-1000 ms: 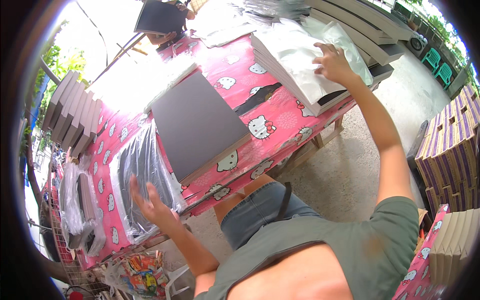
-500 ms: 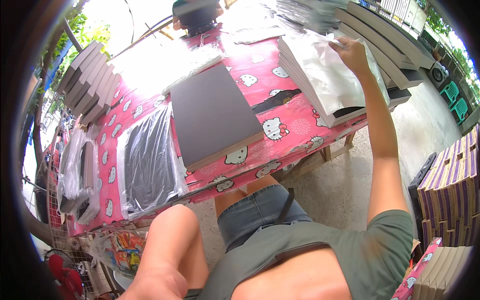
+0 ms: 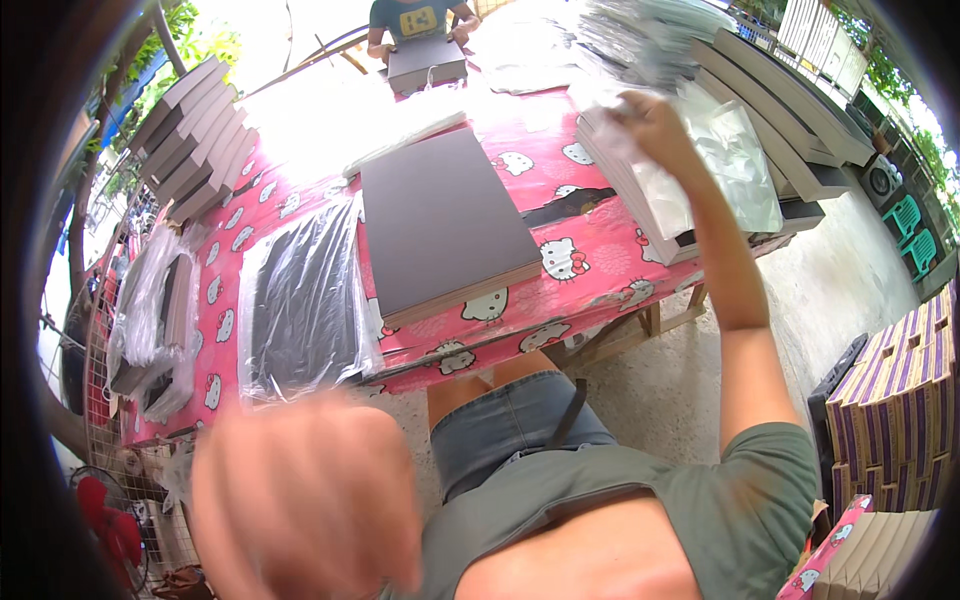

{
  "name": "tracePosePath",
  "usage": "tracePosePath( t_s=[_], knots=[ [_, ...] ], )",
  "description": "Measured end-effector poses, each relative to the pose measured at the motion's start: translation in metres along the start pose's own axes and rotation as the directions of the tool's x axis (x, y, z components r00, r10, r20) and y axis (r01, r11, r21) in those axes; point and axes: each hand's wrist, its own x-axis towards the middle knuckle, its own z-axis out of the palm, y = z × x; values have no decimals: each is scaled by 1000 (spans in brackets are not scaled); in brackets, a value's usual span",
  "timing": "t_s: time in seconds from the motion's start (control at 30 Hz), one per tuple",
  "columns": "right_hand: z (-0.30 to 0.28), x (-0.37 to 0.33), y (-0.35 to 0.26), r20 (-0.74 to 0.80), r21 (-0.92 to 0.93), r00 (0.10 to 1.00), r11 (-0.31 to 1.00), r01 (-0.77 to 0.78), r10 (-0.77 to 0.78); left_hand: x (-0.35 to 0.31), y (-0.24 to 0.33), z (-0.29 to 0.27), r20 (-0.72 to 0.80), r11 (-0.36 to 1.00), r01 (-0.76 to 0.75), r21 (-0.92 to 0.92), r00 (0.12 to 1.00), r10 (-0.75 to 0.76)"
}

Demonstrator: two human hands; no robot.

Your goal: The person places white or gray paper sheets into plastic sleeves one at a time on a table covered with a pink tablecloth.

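Note:
My right hand (image 3: 648, 130) reaches to the far right of the table, fingers closed on a clear plastic bag (image 3: 615, 118), which is partly blurred. Beneath it, more clear plastic bags (image 3: 735, 150) lie on a stack of flat dark boxes (image 3: 625, 190). My left hand (image 3: 310, 490) looms low at the left, close to the camera; motion smears it and its fingers cannot be made out. In front of me lies a flat dark grey box (image 3: 450, 220) with brownish sides, touched by neither hand. Left of it is a dark box wrapped in clear plastic (image 3: 303, 295).
Across the pink patterned table (image 3: 560, 255), another person (image 3: 415, 20) holds a dark box (image 3: 427, 65). Stacked boxes (image 3: 190, 145) stand at the far left, with plastic-wrapped ones (image 3: 155, 310) nearer. Long boxes (image 3: 770, 100) pile up at right. Striped cartons (image 3: 890, 400) stand on the floor.
My right hand has moved left, drawing a plastic bag with it. My left hand has come up into view at lower left. The person opposite now shows with a box in hand.

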Motion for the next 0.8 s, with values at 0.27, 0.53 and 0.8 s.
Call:
tracePosePath(
  t_s=[0.27,0.53,0.8],
  knots=[
    [45,-50,-82,468,708,882,625,-330,-64,-83,-87,-70,-661,626,697,-350,289,-692],
    [67,-61,-87,399,572,916,767,-291,49,-95,-94,-54,-775,679,648,-345,212,-596],
    [43,-11,-4,110,77,981,985,152,-160,-139,-38,-103,-796,686,503,-525,-7,-605]
  ],
)
